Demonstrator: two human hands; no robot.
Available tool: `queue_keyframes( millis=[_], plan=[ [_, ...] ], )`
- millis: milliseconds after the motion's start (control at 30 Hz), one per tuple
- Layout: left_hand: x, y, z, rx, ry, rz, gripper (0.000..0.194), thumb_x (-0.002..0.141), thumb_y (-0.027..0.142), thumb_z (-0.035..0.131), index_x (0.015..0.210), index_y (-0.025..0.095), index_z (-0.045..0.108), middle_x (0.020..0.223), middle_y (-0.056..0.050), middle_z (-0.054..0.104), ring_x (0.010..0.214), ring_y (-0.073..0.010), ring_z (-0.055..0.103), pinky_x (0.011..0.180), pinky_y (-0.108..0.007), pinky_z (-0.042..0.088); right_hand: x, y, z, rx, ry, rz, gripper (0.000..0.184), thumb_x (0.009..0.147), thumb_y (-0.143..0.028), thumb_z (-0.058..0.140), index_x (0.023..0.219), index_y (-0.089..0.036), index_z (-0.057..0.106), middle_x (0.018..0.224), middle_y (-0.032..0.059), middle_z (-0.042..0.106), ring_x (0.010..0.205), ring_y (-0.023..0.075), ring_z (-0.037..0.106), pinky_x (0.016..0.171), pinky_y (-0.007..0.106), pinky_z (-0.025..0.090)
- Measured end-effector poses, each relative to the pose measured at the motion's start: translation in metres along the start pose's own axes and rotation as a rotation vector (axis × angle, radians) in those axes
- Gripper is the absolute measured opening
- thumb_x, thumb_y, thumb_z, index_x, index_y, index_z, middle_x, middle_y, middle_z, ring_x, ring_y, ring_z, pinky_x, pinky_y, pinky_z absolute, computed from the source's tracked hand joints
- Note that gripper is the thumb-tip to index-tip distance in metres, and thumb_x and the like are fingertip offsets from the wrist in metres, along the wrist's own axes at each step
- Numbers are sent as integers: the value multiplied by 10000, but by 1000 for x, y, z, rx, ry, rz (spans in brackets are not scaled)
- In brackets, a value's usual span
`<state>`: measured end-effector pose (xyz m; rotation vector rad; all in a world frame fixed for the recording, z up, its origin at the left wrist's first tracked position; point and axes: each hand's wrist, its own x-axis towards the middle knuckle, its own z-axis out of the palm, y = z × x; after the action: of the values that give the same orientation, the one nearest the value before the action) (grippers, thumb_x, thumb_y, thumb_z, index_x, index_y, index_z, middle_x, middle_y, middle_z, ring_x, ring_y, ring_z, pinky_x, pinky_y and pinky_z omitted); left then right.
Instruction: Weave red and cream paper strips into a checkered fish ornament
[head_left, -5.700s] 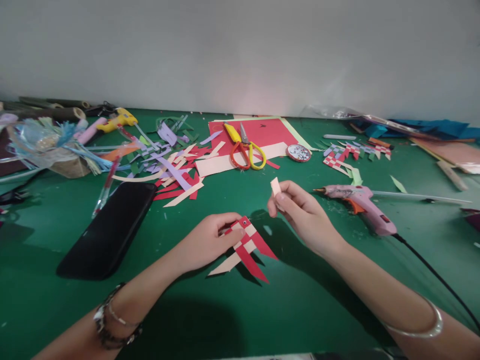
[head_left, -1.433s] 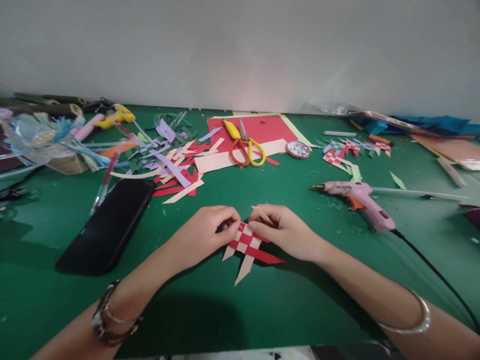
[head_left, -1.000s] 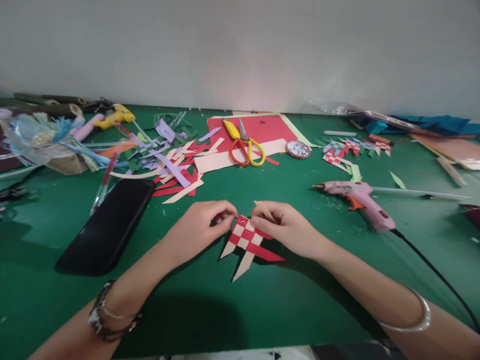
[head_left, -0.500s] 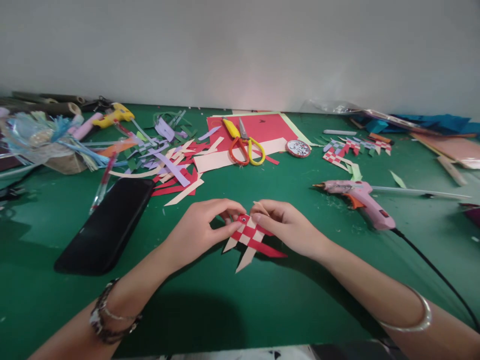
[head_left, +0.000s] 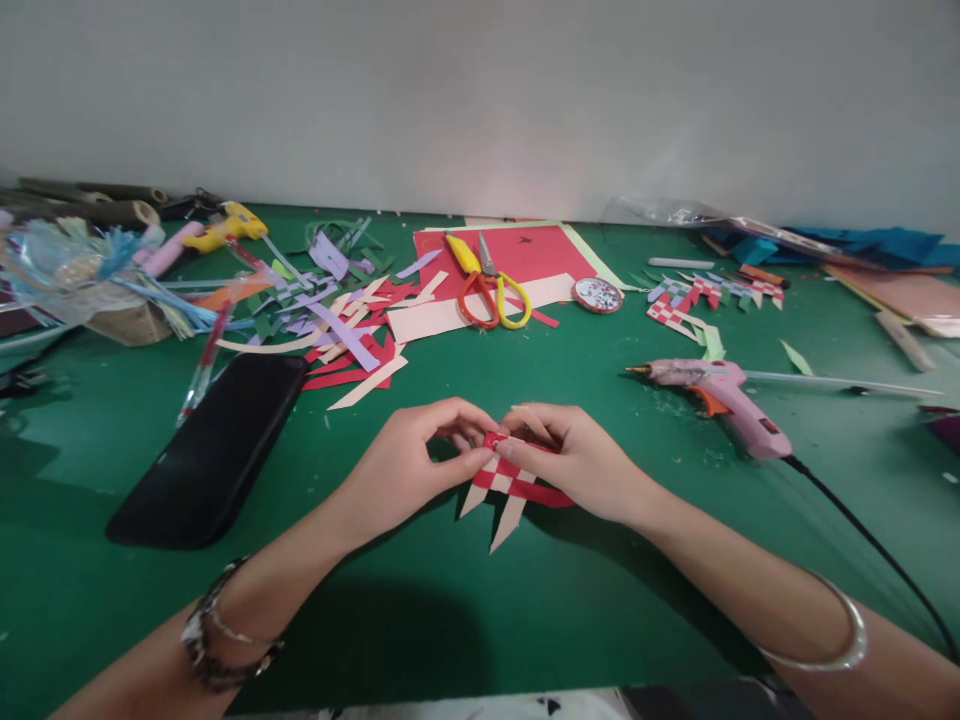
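Between my two hands, just above the green table [head_left: 420, 610], is a woven paper fish [head_left: 504, 481] in red and cream checks with a small googly eye. My left hand [head_left: 420, 460] pinches its left edge by the eye, thumb in front and fingers behind. My right hand [head_left: 577, 455] grips the upper right side, its thumb lying across the weave and covering part of it. Pointed cream tails hang below, and a red strip runs under the right hand. The fingertips behind the paper are partly hidden.
A black phone [head_left: 214, 450] lies left. Paper strips [head_left: 352, 340], scissors [head_left: 491, 285], red sheets [head_left: 540, 255] and a dish of googly eyes [head_left: 598, 294] are behind. At right rests a pink glue gun [head_left: 720, 395] with its cord; woven fish [head_left: 679, 305] lie beyond. A yellow glue gun [head_left: 229, 228] sits back left.
The fish has shifted slightly right and turned a little. My right thumb now reaches further left across it, near the eye, covering more of the weave. My left hand has followed slightly right.
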<state>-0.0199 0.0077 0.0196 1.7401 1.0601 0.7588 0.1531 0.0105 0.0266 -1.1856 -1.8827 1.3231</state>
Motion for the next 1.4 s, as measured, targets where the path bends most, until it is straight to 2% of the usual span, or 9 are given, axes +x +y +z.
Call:
queue_keyframes(
  millis=[267, 433, 633, 733, 867, 1033, 1200, 1400],
  plan=[
    [0, 2, 0, -18, -19, 3, 71, 756, 210, 559, 810, 184, 597, 740, 20, 645, 659, -102, 580, 616, -191, 466, 0, 0, 1, 22, -4, 2, 180, 753, -244, 494, 593, -170, 458, 516, -75, 320, 494, 58, 274, 462, 209, 227],
    [-1, -1, 2, -6, 27, -15, 161, 744, 241, 574, 896, 188, 570, 749, 14, 643, 675, -118, 593, 628, -214, 480, 1, -1, 1, 11, -3, 19, 156, 754, -276, 490, 639, -171, 499, 509, -76, 308, 481, 61, 263, 461, 213, 227],
    [0, 1, 2, 72, 54, -4, 71, 768, 241, 540, 777, 183, 580, 699, 22, 631, 624, -109, 579, 593, -205, 465, 1, -1, 1, 52, -11, 53, 193, 769, -325, 476, 663, -167, 510, 515, -72, 306, 480, 62, 256, 453, 213, 221],
    [-1, 1, 3, 142, 94, 46, 72, 765, 231, 547, 826, 200, 570, 727, 33, 627, 630, -102, 576, 582, -192, 450, 1, 1, 1, 49, 5, 35, 188, 767, -317, 488, 652, -169, 504, 518, -73, 308, 485, 62, 259, 465, 214, 227],
    [-4, 1, 4, 376, 184, 182, 80, 773, 224, 546, 848, 214, 570, 793, 39, 620, 605, -87, 559, 582, -201, 409, 1, 3, 2, 89, 0, 55, 197, 780, -317, 480, 660, -164, 507, 528, -70, 315, 495, 63, 267, 469, 213, 227],
    [-6, 0, 5, 608, 207, 341, 99, 831, 266, 497, 833, 227, 587, 785, 34, 653, 692, -119, 583, 626, -226, 376, 1, 1, 1, 160, -10, 67, 174, 776, -305, 482, 682, -163, 519, 531, -68, 338, 499, 66, 272, 471, 214, 226],
    [-8, 0, 6, 679, 278, 374, 152, 854, 280, 467, 835, 218, 605, 775, 27, 682, 694, -118, 591, 638, -214, 388, 1, 0, 2, 160, 20, 51, 165, 772, -279, 490, 659, -163, 515, 528, -71, 329, 492, 62, 263, 465, 210, 227],
    [-7, -1, 6, 718, 272, 428, 222, 871, 283, 436, 781, 200, 622, 730, 25, 692, 625, -115, 583, 613, -227, 382, 0, 0, 5, 146, 68, 11, 138, 743, -219, 498, 619, -159, 507, 536, -65, 372, 501, 58, 316, 474, 199, 270]
  ],
)
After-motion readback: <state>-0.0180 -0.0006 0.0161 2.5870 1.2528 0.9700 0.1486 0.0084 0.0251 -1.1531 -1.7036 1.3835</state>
